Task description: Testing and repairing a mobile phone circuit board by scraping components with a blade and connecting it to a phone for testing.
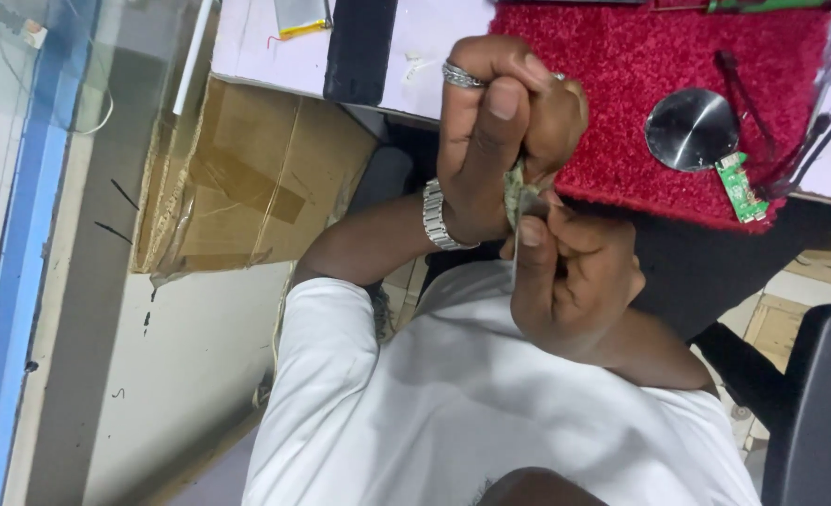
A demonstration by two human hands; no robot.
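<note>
My left hand (490, 131), with a ring and a metal wristwatch, is closed in a fist on a small greenish piece (512, 187) that is mostly hidden by the fingers. Right below it, my right hand (575, 272) pinches a thin metal tool (520, 234) whose tip meets the greenish piece. Both hands are held up in front of my white shirt (453, 394), at the edge of a red fluffy mat (640, 66).
On the red mat lie a round shiny metal disc (692, 128), a small green circuit board (739, 187) and black cables (823, 122). A taped cardboard box (247, 178) stands at the left beside a blue-edged glass panel (22, 234). A black chair (818, 403) is at the right.
</note>
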